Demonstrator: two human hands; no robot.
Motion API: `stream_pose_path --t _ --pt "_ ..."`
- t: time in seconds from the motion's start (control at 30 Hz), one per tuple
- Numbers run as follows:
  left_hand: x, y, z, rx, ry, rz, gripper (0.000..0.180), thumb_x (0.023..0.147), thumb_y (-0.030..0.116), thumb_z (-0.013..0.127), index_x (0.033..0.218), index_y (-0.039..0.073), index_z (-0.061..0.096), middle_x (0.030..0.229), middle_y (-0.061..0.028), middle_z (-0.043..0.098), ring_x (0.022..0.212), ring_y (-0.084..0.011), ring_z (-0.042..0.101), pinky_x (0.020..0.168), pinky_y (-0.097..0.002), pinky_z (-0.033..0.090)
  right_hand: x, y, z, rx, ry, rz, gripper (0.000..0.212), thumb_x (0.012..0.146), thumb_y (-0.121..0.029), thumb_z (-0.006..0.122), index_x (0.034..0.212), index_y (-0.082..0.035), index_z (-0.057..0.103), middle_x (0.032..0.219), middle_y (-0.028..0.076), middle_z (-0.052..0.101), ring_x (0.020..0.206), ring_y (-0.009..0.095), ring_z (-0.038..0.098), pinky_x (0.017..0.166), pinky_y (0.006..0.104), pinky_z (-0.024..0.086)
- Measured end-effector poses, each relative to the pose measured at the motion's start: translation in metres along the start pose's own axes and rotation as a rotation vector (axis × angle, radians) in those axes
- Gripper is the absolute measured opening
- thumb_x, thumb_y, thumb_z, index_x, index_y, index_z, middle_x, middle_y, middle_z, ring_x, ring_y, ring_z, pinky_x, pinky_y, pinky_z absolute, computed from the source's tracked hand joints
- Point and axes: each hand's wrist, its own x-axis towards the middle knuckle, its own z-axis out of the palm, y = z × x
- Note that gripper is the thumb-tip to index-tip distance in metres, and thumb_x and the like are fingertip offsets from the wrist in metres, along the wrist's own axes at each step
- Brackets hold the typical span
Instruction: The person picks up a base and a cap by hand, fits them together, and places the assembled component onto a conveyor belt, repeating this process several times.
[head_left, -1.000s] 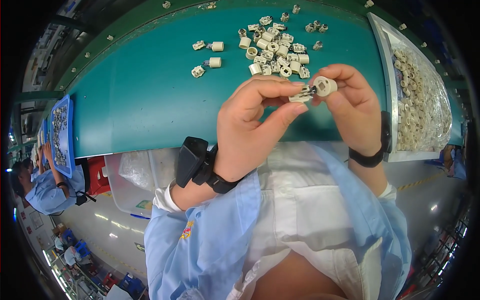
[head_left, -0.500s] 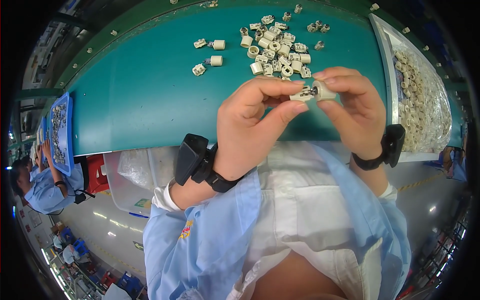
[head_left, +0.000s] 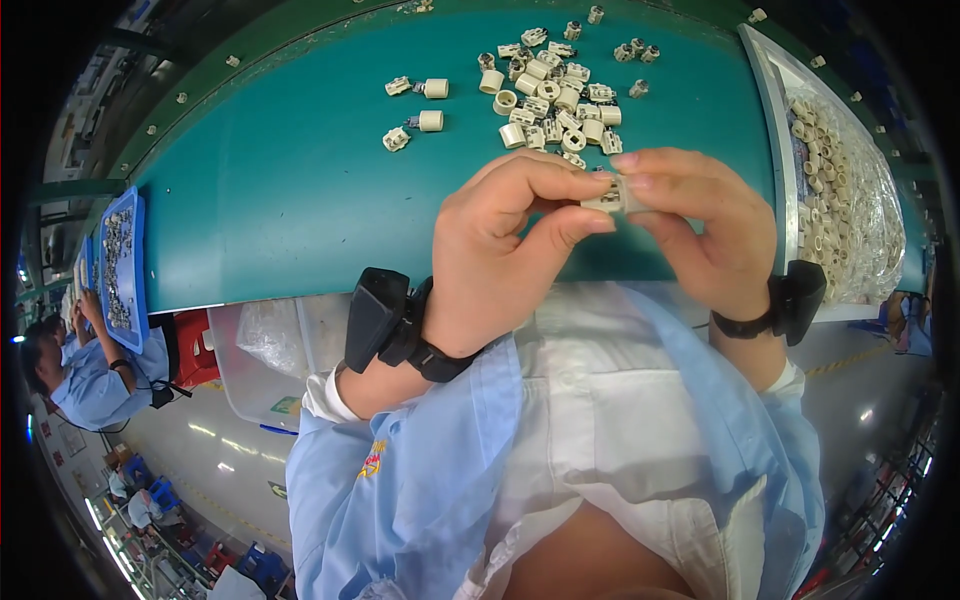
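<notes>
Over the near part of the green bench, both hands meet. My left hand pinches a cream plastic insert with slots between thumb and fingertips. A round cream plastic cap is gripped by my right hand, whose fingers hide much of it. Cap and insert are pressed together end to end; how deep the insert sits cannot be seen. Just beyond my fingers lies a loose pile of similar caps and inserts.
Two pairs of parts lie left of the pile. At the right, a light tray holds many cream caps in clear plastic. A blue tray of small parts stands at the far left, beside a co-worker. A clear bin sits below the bench edge.
My right hand has moved the cap left against the insert, closing the gap where dark metal showed. Its fingers now cover more of the cap. The left hand has barely moved.
</notes>
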Motion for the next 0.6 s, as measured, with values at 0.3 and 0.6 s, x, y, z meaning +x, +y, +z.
stream_pose_path --t 0.3,0.6 --pt "0.0 -0.001 0.006 -0.092 0.046 0.006 0.021 0.078 -0.009 0.06 0.098 -0.003 0.055 0.103 -0.0118 0.055 0.088 -0.0142 0.057 0.078 -0.0238 0.049 -0.009 0.005 0.008 0.597 0.077 0.259 0.026 0.08 -0.002 0.063 0.105 0.002 0.057 0.108 0.014 0.06 0.094 0.018 0.06 0.078 0.0254 0.048" --pt "0.003 -0.007 -0.004 0.137 -0.018 0.111 0.019 0.078 -0.009 0.061 0.095 -0.002 0.058 0.101 -0.0118 0.055 0.086 -0.0148 0.058 0.076 -0.0247 0.05 0.005 0.006 -0.002 0.1 -0.069 0.088 0.025 0.075 -0.007 0.069 0.098 -0.002 0.063 0.094 0.009 0.063 0.081 0.015 0.061 0.067 0.0238 0.049"
